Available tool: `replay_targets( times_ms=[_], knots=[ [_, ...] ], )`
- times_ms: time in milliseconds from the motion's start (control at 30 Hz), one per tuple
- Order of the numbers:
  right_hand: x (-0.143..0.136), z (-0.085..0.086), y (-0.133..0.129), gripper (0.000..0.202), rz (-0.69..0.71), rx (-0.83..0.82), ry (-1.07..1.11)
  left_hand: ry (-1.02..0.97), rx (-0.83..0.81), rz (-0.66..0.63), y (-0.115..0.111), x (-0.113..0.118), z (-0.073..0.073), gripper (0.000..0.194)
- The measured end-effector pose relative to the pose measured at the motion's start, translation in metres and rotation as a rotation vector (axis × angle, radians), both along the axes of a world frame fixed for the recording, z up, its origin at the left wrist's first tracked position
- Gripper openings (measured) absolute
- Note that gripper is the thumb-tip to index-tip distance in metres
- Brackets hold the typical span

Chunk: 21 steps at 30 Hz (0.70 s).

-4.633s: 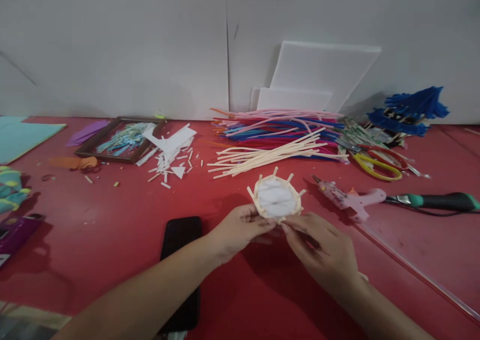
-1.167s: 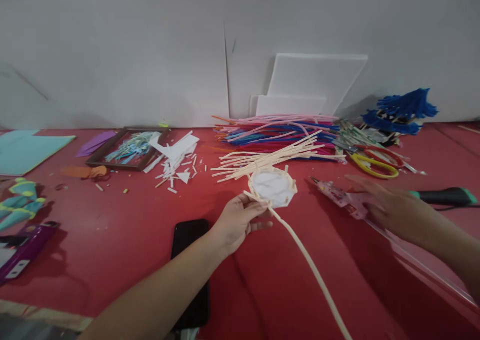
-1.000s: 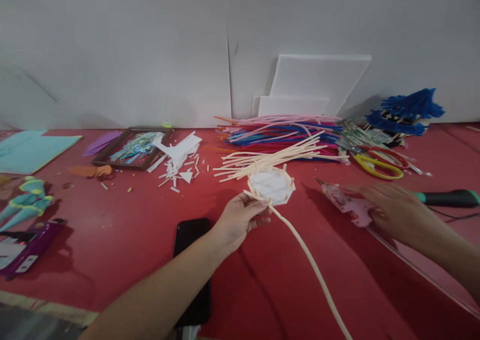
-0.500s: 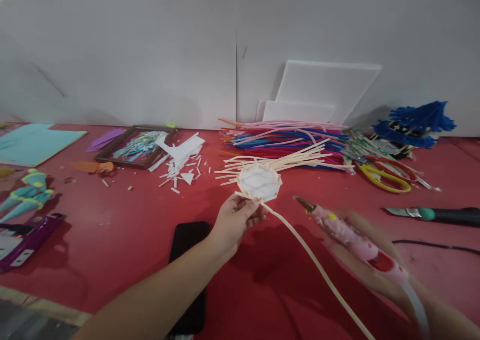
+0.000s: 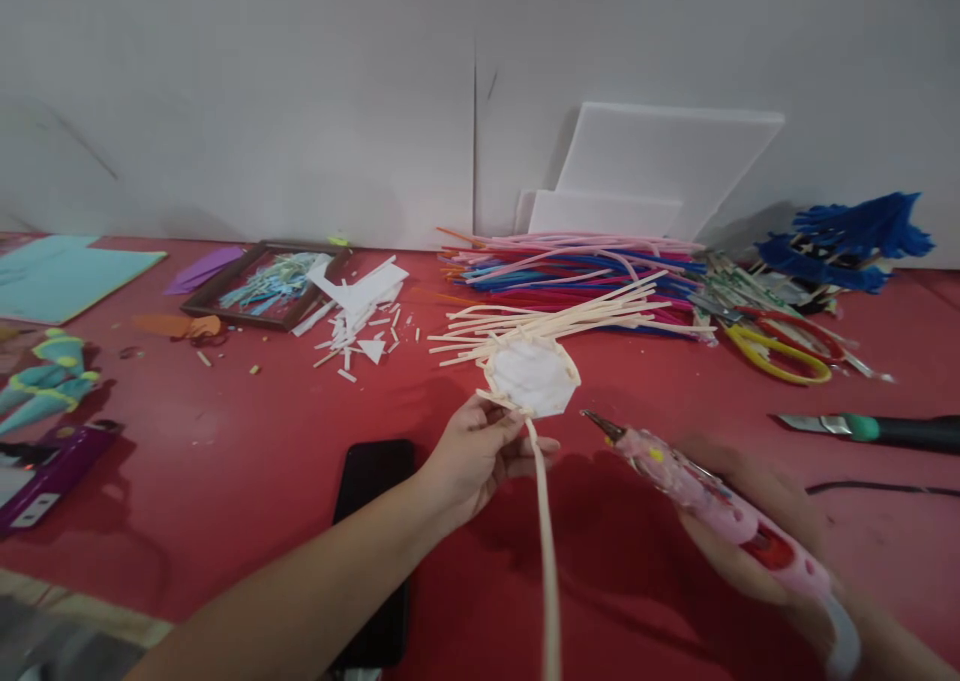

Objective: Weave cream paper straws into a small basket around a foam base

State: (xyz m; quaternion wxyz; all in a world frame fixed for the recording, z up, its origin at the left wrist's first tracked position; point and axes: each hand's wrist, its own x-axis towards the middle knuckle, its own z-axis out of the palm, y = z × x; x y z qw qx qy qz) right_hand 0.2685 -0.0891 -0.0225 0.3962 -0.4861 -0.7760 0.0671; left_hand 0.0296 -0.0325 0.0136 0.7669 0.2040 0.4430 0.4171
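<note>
My left hand [image 5: 476, 451] pinches the near edge of a small white many-sided piece [image 5: 534, 376] with cream strips along its rim. A long cream fuzzy stem [image 5: 547, 531] runs from that pinched edge down towards me. In my right hand [image 5: 739, 521] is a pink hot glue gun [image 5: 697, 486], its metal nozzle pointing at the white piece, a short gap away. Just beyond the piece lies a bundle of cream stems [image 5: 570, 313]. Part of my right hand is hidden behind the glue gun.
A black phone [image 5: 375, 551] lies by my left forearm. To the right are a utility knife [image 5: 862, 429] and scissors [image 5: 780, 353]. Coloured stems [image 5: 570, 266], white scraps [image 5: 364, 296] and a brown frame [image 5: 196, 306] lie along the back. A purple power strip [image 5: 60, 476] sits left.
The long stem has swung from slanting right to hanging nearly straight towards me. The white piece has turned and shifted slightly right. The glue gun's nozzle has dropped slightly.
</note>
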Motion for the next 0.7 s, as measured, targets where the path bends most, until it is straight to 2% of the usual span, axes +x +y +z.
replay_targets(
  times_ms=[167, 333, 467, 633, 700],
  knots=[
    [-0.005, 0.012, 0.001, 0.018, 0.12, 0.173, -0.102, 0.062, 0.027, 0.011, -0.001, 0.0, 0.001, 0.013],
    [-0.008, 0.005, 0.011, 0.019, 0.203, 0.257, -0.121, 0.083, 0.059, 0.011, -0.001, -0.001, -0.005, 0.028],
    [-0.01, 0.001, 0.013, 0.018, 0.176, 0.229, -0.101, 0.082, 0.061, 0.016, 0.0, 0.0, -0.006, 0.033],
    [-0.01, 0.005, 0.011, 0.016, 0.18, 0.246, -0.074, 0.094, 0.039, 0.015, 0.001, 0.0, -0.001, 0.024],
    [-0.004, 0.006, 0.011, 0.011, 0.089, 0.196, -0.049, 0.116, 0.009, -0.004, 0.001, 0.0, 0.002, 0.02]
  ],
)
